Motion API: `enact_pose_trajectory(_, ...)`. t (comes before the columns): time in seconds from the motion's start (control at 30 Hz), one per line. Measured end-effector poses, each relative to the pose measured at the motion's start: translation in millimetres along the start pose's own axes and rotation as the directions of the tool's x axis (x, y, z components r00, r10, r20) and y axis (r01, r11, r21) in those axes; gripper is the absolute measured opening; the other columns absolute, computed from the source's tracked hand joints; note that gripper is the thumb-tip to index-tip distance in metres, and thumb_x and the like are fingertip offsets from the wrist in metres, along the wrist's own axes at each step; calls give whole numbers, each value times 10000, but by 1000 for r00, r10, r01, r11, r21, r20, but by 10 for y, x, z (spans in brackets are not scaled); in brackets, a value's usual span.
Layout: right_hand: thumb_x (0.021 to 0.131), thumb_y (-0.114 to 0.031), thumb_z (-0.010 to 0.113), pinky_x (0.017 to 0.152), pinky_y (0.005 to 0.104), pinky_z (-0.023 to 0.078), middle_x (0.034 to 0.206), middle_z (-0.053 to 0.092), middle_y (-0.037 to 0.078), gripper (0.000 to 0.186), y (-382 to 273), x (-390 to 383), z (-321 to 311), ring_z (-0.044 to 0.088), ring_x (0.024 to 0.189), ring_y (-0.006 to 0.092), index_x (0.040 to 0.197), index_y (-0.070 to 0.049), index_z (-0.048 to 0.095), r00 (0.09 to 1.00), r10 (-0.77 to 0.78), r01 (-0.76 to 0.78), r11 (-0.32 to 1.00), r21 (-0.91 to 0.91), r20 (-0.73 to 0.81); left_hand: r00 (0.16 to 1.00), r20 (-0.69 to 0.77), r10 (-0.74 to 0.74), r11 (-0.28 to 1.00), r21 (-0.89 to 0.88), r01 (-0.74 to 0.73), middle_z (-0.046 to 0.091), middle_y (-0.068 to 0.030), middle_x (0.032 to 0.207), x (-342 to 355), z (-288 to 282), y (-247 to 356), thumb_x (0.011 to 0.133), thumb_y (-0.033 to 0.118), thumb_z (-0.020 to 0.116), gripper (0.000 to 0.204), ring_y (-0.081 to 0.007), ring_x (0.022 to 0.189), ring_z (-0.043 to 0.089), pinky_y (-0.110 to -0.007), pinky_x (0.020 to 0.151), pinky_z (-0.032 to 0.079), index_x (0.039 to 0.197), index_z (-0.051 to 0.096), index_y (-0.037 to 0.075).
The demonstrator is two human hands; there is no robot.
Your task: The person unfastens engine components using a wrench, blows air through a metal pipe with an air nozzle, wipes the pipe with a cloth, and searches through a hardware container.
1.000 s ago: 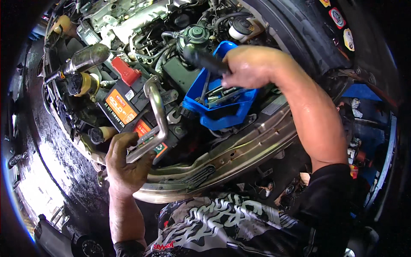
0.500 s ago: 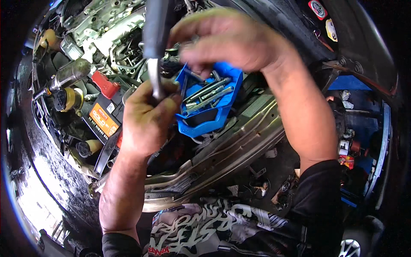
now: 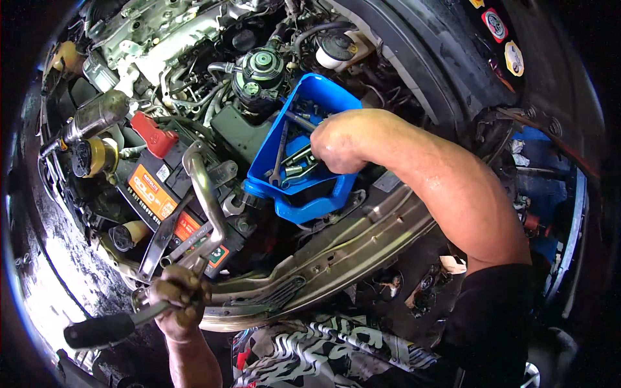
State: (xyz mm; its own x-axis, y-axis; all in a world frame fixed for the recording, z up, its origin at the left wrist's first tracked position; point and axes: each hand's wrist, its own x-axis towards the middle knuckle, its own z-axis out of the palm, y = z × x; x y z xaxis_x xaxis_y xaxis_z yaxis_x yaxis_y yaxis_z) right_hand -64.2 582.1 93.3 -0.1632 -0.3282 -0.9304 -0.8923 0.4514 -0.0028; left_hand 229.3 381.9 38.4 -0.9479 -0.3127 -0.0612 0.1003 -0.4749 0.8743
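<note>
My left hand (image 3: 178, 299), low on the left, is closed around the metal shank of a ratchet wrench (image 3: 100, 330), whose black grip sticks out to the left. Its head is hard to make out by my fingers. Over on the right, my right hand (image 3: 343, 141) reaches down into a blue cut-open plastic jug (image 3: 304, 212) that serves as a tool tray. Its fingers are hidden behind the back of the hand. Inside the jug lie a spanner (image 3: 280, 155), sockets and several extension bars (image 3: 299, 160), partly covered by my hand.
The jug rests in a car's engine bay, behind the front crossmember (image 3: 336, 266). Left of it, a bent metal pipe (image 3: 206, 194) and a spanner (image 3: 187, 243) lie over the battery (image 3: 152, 194). A round filter housing (image 3: 261, 71) and a white reservoir (image 3: 336, 52) stand farther back.
My left hand has dropped down and left with the ratchet wrench, its grip swinging from upward to leftward. My right hand has lowered from above the jug into it.
</note>
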Motion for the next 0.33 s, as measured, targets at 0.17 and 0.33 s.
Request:
enact_pose_trajectory(0.17,755,-5,498,839,397,498,1020,655,193,402,282,-227,-58,626,957,345,1123,-68,648,959,148,-76,955,285,-241,996,93,-15,997,-68,21,499,-103,892,-120,-122,-16,746,180,761,279,-217,710,533,-287,536,501,783,507,72)
enact_pose_trajectory(0.33,798,-64,553,837,404,488,937,661,212,280,505,-431,-39,639,929,329,1043,-74,688,882,194,-46,942,332,-430,984,180,4,999,-39,3,505,-109,871,-57,-183,-36,769,253,773,306,-219,681,579,-318,541,532,788,525,74)
